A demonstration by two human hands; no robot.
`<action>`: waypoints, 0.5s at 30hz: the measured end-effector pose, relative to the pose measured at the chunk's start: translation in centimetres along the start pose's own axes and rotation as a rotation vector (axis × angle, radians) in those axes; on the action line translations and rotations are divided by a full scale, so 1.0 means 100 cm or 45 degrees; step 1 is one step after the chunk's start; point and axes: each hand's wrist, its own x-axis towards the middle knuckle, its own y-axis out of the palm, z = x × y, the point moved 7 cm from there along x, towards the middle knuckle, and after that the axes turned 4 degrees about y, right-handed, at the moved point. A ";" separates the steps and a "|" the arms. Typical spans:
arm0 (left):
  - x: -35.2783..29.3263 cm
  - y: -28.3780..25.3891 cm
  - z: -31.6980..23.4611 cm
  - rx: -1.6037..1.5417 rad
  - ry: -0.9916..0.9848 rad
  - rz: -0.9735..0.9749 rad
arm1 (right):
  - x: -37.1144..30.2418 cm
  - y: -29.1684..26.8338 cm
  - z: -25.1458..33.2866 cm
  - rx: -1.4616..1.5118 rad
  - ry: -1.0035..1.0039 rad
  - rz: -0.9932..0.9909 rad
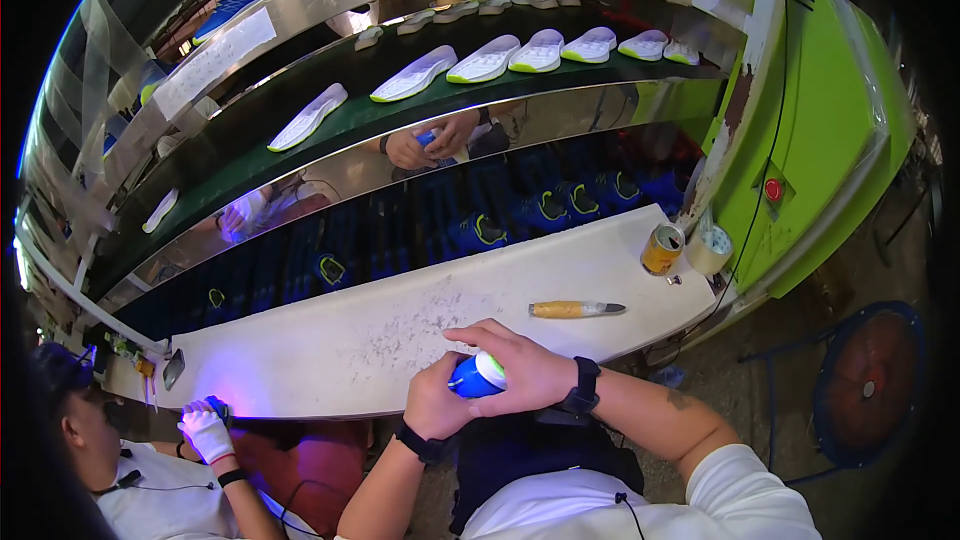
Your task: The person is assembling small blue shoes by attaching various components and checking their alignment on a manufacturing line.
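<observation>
Both my hands are closed round a blue shoe [467, 380] with a white and lime-green sole, held just off the near edge of the white table. My left hand [434, 398] grips its left side, and my right hand [528, 370] wraps its right side with the fingers over the top. Only one end of the shoe shows; the palms and fingers hide the rest. Beyond my right hand a knife [577, 309] with a tan-wrapped handle lies on the table [330, 350].
White soles [415, 73] with lime edges line the green shelf ahead. Dark shoe uppers [488, 230] sit lower down. A yellow can [662, 250] and tape roll [709, 249] stand at right. A co-worker's gloved hand [207, 434] is at left, a fan [868, 388] at right.
</observation>
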 end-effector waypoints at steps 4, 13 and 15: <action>-0.006 -0.003 0.010 -0.079 -0.073 -0.014 | 0.012 0.020 -0.030 0.095 0.086 0.162; -0.016 0.000 0.033 -0.154 -0.197 -0.009 | -0.004 0.009 -0.060 0.968 0.153 -0.206; -0.006 0.000 0.019 -0.014 -0.136 0.039 | -0.003 0.011 -0.055 0.789 0.164 -0.100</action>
